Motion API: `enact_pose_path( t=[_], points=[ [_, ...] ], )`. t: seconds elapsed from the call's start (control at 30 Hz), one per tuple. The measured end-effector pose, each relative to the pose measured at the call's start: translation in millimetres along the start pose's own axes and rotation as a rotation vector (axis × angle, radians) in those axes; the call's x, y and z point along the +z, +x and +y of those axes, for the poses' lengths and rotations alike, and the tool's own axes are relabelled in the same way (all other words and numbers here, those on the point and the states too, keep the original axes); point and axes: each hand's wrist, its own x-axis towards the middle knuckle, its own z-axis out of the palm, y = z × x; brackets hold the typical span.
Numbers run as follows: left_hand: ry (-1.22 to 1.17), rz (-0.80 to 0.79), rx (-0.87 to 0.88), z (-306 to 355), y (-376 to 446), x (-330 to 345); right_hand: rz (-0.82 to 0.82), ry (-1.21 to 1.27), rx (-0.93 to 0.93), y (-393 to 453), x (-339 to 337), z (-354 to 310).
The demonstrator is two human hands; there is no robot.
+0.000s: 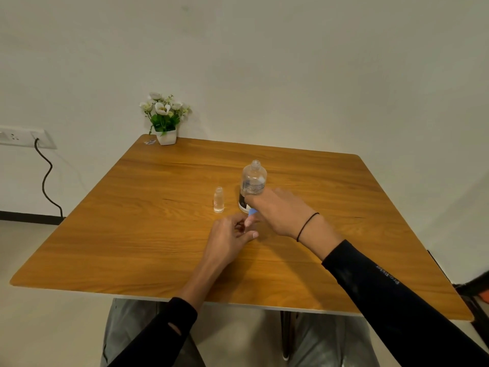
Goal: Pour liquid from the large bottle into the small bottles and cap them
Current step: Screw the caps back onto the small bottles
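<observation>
Head view, right hand grip curled round large bottle, uncapped

- Table, centre of frame: warm orange-brown top, darker wood-grain streaks, pale edge along the near side.
- Large bottle, centre: clear, black-and-white label low on its side.
- Small bottle, just left of it: clear, colourless.
- Cap, between the hands: light blue.
- Right hand: thin black band at the wrist; black sleeve with small pale lettering.
- Left hand: black sleeve too.
- Flowers, upper left: white petals, yellow centres, green leaves, white pot.
- Wall: plain off-white; white socket plate, black cable at far left.
- Trousers, bottom edge: grey.
</observation>
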Motion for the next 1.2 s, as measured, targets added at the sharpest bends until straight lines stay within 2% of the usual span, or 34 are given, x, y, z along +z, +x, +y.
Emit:
enact_pose_path(
  t=[0.07,0.2,0.47,0.73,0.87,1.03,1.2],
  points=[
    [0.037,0.021,0.012,-0.3,-1.1,-0.1,0.037,-0.043,0.028,0.3,-0.6,0.8],
    [-0.022,0.004,-0.023,-0.5,0.1,0.0,-0.072,0.081,-0.053,-1.0,-2.0,-0.5],
    [0.038,0.015,-0.024,0.8,-0.1,4.4,0.028,-0.014,-0.066,-7.3,4.6,-3.8],
    [0.008,-0.005,0.032,3.9,5.9,18.9,0.056,0.233,0.232,-41.6,28.9,32.5],
    [0.009,-0.029,0.033,15.3,15.3,37.2,-0.070,0.237,0.378,-77.9,38.5,61.7],
    [-0.009,-0.049,0.061,32.8,29.0,64.3,-0.208,0.272,0.408,-95.6,50.7,63.3],
    [-0.018,-0.039,0.030,39.3,33.5,77.9,-0.090,0.406,0.443,-106.0,50.4,68.2]
  ],
)
